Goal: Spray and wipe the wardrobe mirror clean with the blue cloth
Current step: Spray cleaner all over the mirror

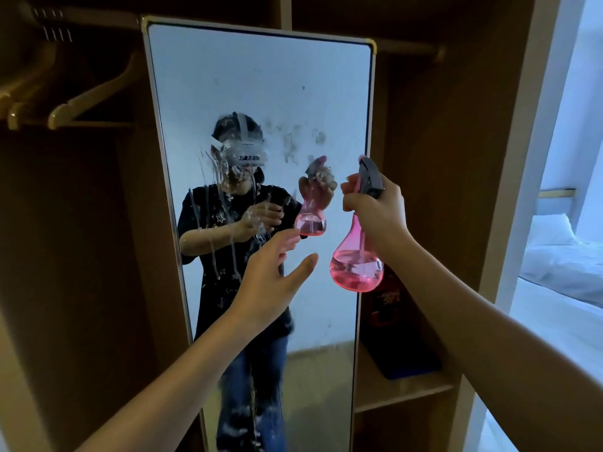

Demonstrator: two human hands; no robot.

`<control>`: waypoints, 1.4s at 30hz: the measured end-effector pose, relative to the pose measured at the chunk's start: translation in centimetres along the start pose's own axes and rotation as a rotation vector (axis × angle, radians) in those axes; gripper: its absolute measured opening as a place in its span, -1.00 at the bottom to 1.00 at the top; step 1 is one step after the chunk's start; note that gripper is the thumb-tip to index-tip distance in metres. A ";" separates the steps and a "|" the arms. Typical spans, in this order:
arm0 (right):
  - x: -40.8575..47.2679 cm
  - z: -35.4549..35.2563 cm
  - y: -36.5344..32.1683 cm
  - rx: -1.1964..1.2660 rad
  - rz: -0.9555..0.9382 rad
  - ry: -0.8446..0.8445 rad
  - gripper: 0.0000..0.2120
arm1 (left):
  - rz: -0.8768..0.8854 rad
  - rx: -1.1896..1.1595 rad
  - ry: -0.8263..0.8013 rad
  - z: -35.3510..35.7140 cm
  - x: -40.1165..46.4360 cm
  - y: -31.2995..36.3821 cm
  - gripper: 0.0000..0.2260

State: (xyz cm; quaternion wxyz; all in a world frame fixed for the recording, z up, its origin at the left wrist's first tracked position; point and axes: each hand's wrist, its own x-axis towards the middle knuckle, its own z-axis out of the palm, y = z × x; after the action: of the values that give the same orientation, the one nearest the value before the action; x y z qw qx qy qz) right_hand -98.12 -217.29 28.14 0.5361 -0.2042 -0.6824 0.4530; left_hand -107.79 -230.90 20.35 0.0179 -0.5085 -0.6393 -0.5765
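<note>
Tall rectangular wardrobe mirror in a pale metal frame (261, 93), standing upright inside a brown wooden wardrobe (424, 125); its glass carries smears and white foam runs trailing downward across the middle. The right hand (375, 207) grips the neck of a pear-shaped translucent pink plastic spray bottle (357, 259) just below its grey trigger head (370, 177), nozzle turned toward the glass. The left hand (274, 275) is spread wide and holds nothing — fingers straight, reaching toward the bottle's bulb but apart from it. The bottle holds pink liquid filling only the lower part of the bulb, with a dip tube running down into it; judged light, rigid and perhaps slick where wet, so the narrow neck is the sensible place to hold. The mirror is judged stiff and fragile — flat, even pressure would suit it. A dark box with red print (385, 305) stands on a wooden shelf (391, 393) right of the mirror; its contents cannot be told. No blue cloth is in view.
</note>
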 end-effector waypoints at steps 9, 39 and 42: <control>-0.4 -0.7 1.4 -0.079 0.028 -0.020 -0.88 | 0.015 0.048 0.011 0.7 -0.2 -0.6 -0.71; -3.4 0.4 5.6 -0.085 0.121 -0.034 -0.81 | -0.061 0.285 -0.128 0.1 -2.8 -4.4 -0.59; -3.8 0.4 6.0 -0.068 0.133 -0.029 -0.80 | -0.063 0.287 -0.131 0.1 -2.8 -4.5 -0.59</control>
State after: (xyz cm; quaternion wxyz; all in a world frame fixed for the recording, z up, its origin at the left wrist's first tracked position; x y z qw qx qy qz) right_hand -98.44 -217.30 21.10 0.4875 -0.2605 -0.6900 0.4674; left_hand -109.39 -231.75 15.43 0.0305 -0.5168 -0.7307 -0.4450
